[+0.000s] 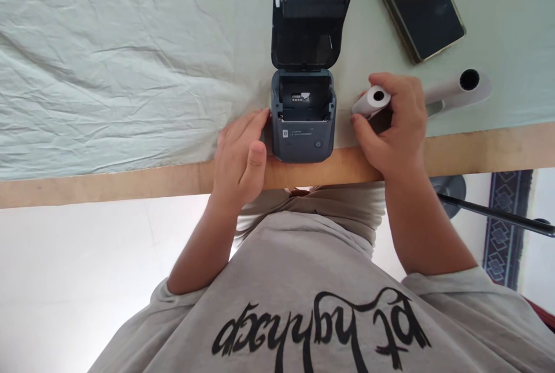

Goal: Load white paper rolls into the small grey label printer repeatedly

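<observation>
A small dark grey printer [303,136] stands at the table's near edge with its lid [310,23] tipped up and back, and its paper bay shows. My left hand [240,156] lies on the cloth with its fingers stretched out, and their tips touch the printer's left side. It holds nothing. My right hand [396,124], just right of the printer, is closed around a white paper roll [373,99]. The roll's hollow end points toward the printer.
A second white roll [462,88] lies right of my right hand. A dark phone [418,6] lies at the back right. A wrinkled pale green cloth [108,72] covers the table, leaving a wooden front edge [87,185]. Below are white floor and a patterned rug [505,228].
</observation>
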Available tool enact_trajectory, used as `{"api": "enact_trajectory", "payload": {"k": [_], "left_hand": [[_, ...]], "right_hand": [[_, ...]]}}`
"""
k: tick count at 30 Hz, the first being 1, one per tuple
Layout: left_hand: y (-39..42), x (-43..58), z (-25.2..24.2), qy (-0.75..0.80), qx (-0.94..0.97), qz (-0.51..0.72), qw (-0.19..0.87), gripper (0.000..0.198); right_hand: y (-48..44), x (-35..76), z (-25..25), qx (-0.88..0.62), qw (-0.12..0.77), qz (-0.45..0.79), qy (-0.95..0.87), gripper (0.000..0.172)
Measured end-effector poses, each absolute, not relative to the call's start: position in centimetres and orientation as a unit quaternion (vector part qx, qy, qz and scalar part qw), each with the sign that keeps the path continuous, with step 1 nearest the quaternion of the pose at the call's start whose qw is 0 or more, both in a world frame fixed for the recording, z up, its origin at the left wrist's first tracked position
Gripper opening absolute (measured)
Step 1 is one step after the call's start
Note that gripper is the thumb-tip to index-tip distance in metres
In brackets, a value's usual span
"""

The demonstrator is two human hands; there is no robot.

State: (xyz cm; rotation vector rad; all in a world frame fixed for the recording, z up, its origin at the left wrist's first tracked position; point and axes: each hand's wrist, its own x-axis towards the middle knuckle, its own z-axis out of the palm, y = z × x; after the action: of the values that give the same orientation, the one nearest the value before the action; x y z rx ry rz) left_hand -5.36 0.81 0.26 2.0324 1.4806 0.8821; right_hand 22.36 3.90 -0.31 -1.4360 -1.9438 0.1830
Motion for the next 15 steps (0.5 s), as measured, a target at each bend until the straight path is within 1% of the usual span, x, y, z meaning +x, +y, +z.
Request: {"api": "enact_trajectory", "payload": {"k": [5, 7, 10, 11, 13, 15], "left_hand": [[0.8, -5.5, 0.2, 0.536, 0.742, 0.324, 0.24, 0.083], [0.8, -5.6, 0.1, 0.535, 0.744, 0.322, 0.238, 0.082], [0.7, -5.8, 0.0, 0.532, 0.747, 0.315, 0.243, 0.081], [0.7, -5.8, 0.0, 0.531, 0.748, 0.314, 0.245, 0.08], [0.7, -5.8, 0.0, 0.529, 0.748, 0.314, 0.247, 0.079], [0.7, -5.8, 0.0, 0.527, 0.75, 0.316, 0.246, 0.079]], "right_hand": [[3.9, 22.8, -1.1, -0.564, 0.353, 0.059, -0.744, 0.045], [3.9, 23.0, -1.5, -0.564, 0.371, 0.08, -0.734, 0.048], [4.0, 22.7, -1.2, -0.541, 0.427, 0.123, -0.714, 0.055], [4.1, 22.4, -0.7, -0.53, 0.442, 0.125, -0.713, 0.054], [4.4, 21.3, 0.9, -0.508, 0.449, 0.104, -0.728, 0.044], [4.8, 19.8, 2.7, -0.488, 0.422, 0.078, -0.76, 0.03]]}}
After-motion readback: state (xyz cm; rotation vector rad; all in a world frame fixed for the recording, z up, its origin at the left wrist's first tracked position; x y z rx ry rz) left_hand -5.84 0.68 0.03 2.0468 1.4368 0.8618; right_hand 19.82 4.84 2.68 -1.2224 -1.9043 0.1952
